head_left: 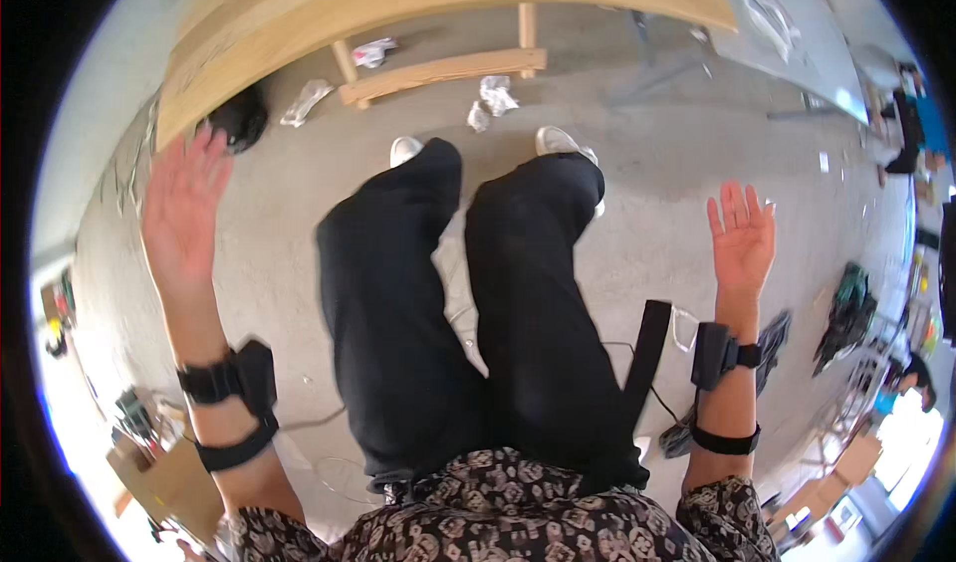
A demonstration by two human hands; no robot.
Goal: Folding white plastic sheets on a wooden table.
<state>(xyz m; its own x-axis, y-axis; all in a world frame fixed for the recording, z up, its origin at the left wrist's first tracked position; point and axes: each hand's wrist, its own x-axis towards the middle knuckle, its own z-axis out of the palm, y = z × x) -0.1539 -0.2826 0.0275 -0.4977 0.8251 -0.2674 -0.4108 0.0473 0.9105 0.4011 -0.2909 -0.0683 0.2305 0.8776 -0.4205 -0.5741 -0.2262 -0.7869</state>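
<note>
Palm up, my left hand (186, 209) is held out over the floor at the left, its fingers stretched and slightly blurred. Its fingertips appear close to the edge of a wooden table (428, 4), though I cannot tell whether they touch. My right hand (744, 233) is raised at the right, palm up with the fingers apart and nothing in it. Black straps with small black boxes (257, 378) are fastened round both forearms. Between the hands are my legs in black trousers (388, 293), with white shoes (558, 142) beyond.
Crumpled white paper (495, 94) and a black bag (239, 119) lie on the grey floor (647, 134) near the table's legs. A pale tabletop (797, 34) is at the far right. Cardboard boxes (174, 477) stand at lower left; other people (911, 129) are at the right rim.
</note>
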